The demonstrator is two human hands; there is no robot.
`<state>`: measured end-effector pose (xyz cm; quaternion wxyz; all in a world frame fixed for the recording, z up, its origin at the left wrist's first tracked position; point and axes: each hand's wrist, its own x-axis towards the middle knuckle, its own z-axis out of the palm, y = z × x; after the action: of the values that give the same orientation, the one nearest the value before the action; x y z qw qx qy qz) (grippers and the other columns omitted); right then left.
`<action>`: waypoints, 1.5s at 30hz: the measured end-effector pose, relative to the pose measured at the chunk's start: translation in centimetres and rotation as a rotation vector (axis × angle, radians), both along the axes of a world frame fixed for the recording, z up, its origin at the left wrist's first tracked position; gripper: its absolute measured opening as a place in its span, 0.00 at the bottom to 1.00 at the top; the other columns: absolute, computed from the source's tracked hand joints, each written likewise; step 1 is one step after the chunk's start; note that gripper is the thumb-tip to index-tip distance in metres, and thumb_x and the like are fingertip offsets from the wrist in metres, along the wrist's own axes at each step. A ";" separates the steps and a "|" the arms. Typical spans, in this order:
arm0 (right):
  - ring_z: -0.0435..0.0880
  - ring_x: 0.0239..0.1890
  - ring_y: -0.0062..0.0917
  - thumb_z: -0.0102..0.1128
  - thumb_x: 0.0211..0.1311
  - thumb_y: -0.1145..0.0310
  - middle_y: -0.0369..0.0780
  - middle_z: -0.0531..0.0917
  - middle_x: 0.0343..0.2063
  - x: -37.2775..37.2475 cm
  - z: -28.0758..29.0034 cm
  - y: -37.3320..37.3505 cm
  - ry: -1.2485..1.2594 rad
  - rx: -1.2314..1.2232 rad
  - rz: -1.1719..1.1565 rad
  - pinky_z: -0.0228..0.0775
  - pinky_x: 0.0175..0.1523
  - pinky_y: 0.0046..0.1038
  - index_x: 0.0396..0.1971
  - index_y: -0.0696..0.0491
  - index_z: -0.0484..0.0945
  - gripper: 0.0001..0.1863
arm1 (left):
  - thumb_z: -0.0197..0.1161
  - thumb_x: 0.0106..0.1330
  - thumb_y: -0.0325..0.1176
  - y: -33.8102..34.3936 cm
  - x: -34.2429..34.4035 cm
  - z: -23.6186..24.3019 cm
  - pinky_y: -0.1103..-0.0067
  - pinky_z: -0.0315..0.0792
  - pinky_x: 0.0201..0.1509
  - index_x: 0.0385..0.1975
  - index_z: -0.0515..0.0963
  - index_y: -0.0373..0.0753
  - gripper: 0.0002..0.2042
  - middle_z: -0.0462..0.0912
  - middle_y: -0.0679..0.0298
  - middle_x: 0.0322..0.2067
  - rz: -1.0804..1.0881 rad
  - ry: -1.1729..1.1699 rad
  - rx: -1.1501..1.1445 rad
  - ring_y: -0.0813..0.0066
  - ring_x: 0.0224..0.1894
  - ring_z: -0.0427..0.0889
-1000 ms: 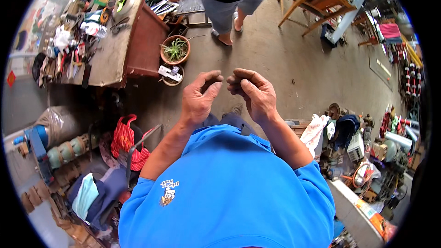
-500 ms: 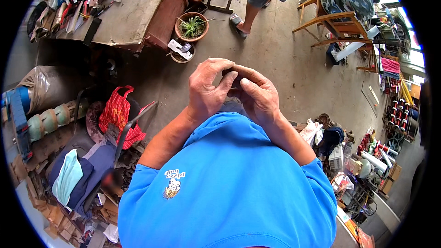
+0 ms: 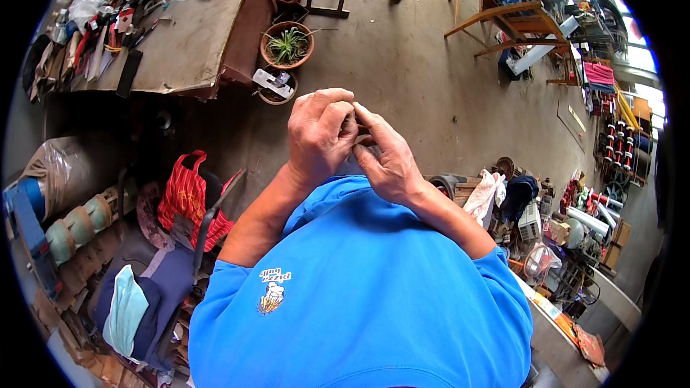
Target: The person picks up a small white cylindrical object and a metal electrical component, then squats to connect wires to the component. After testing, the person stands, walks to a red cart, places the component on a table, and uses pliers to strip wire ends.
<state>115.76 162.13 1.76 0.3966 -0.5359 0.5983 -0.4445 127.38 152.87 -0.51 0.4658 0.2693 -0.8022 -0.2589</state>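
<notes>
Meeting at the fingertips, the bare left hand (image 3: pixel 316 129) and bare right hand (image 3: pixel 390 156) are together in front of the wearer's bright blue short-sleeved shirt (image 3: pixel 374 294), the nearest thing, just below them. The left fingers curl toward the thumb; the right thumb and fingers bow toward the left hand. Whether something small is pinched between them is hidden; I cannot tell. Just up and left of the left hand stands a small round pot (image 3: pixel 275 102) with a flat white piece (image 3: pixel 273 82) across it; beyond that, a spiky green plant (image 3: pixel 287 43) in a round terracotta pot (image 3: pixel 289 67). Farther left of the left hand is a worn brown wooden table (image 3: pixel 183 54). Well up and right of the right hand stands a light-brown wooden chair (image 3: pixel 514 11).
</notes>
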 end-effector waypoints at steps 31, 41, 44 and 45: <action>0.73 0.50 0.23 0.48 0.52 0.77 0.44 0.70 0.53 -27.6 -1.5 -9.2 -0.637 0.243 0.180 0.67 0.53 0.26 0.62 0.58 0.57 0.33 | 0.60 0.39 0.16 -8.7 -26.0 -0.5 0.73 0.72 0.33 0.23 0.68 0.35 0.11 0.74 0.55 0.35 0.030 -0.130 -0.046 0.62 0.31 0.75; 0.64 0.60 0.27 0.53 0.55 0.73 0.43 0.67 0.56 -35.5 -2.1 -15.2 -1.054 0.236 0.019 0.54 0.64 0.30 0.63 0.60 0.54 0.34 | 0.61 0.37 0.20 -18.1 -35.3 -2.2 0.72 0.72 0.36 0.25 0.71 0.32 0.12 0.74 0.58 0.38 -0.247 -0.082 -0.307 0.62 0.35 0.76; 0.64 0.59 0.27 0.53 0.55 0.72 0.43 0.67 0.56 -38.1 -1.0 -17.4 -1.003 0.217 -0.079 0.54 0.65 0.30 0.63 0.60 0.55 0.34 | 0.62 0.39 0.22 -21.3 -38.9 -2.2 0.72 0.72 0.37 0.25 0.71 0.33 0.11 0.74 0.57 0.39 -0.365 -0.018 -0.307 0.63 0.35 0.76; 0.64 0.59 0.27 0.53 0.55 0.72 0.43 0.67 0.56 -39.0 -0.5 -18.1 -0.993 0.203 -0.092 0.54 0.64 0.30 0.63 0.60 0.55 0.34 | 0.62 0.39 0.23 -22.4 -40.0 -2.3 0.71 0.73 0.37 0.25 0.71 0.33 0.11 0.74 0.57 0.39 -0.407 0.005 -0.323 0.63 0.36 0.76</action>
<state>76.78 144.00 1.26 0.6633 -0.1918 0.4008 -0.6022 87.34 130.47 -2.77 0.4430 0.0237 -0.8697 -0.2165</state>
